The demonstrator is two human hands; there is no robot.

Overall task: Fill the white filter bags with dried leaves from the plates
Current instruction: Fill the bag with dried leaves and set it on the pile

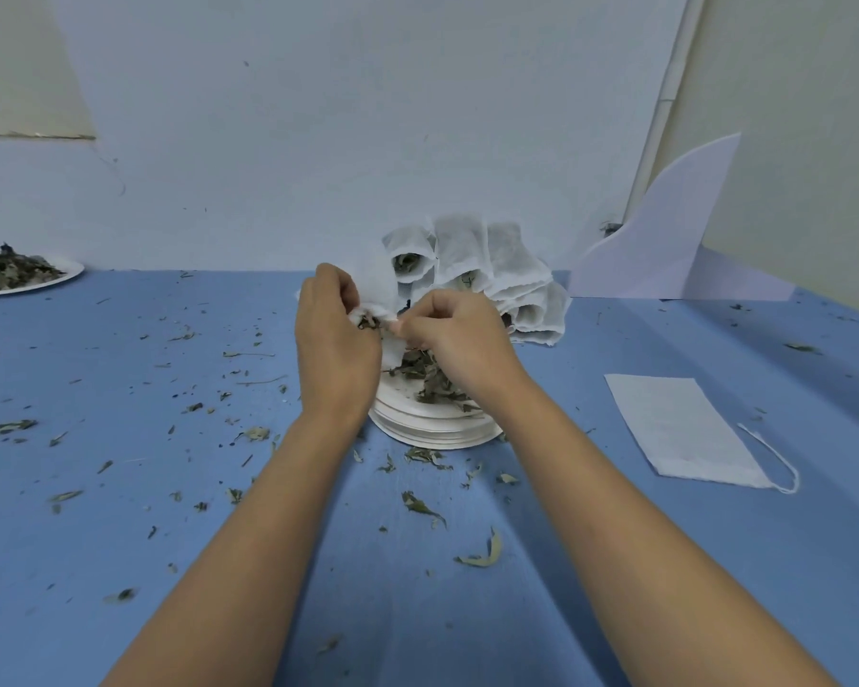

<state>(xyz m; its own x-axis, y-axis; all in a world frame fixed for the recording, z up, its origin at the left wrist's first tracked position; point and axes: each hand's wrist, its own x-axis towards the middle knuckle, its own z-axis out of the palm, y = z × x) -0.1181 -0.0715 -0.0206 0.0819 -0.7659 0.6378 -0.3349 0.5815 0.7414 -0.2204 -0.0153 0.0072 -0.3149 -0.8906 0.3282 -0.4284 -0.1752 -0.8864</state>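
Looking down onto a blue table (120,488) strewn with leaf crumbs (482,555), thickest toward the near middle and left. Reaching forward over that litter with both bare forearms.

Off to the right, well apart from the arms: an empty bag (680,428) lying flat, with its drawstring (774,463) looped just beside its near corner.

Farther in, at the centre: a stack of plates (432,428) bearing a small heap of dried leaves (430,379) on the top plate.

Holding a white filter bag (388,339) just above that heap. Gripping its bunched mouth with the left hand (336,349), fingers curled round the fabric, a few dark leaves showing at the opening. Pinching the same mouth from the other side with the right hand (459,339), thumb and fingertips closed together on the bag's edge, the other fingers curled in. Hands almost touching across the bag.

Just behind the plates, leaning on one another: filled bags (492,270), some mouths open toward the camera with leaves inside.

Far left, at the table's back edge: a second plate (70,272) piled with more leaves (6,270).

Far right, propped against the wall: a white sheet (665,240).
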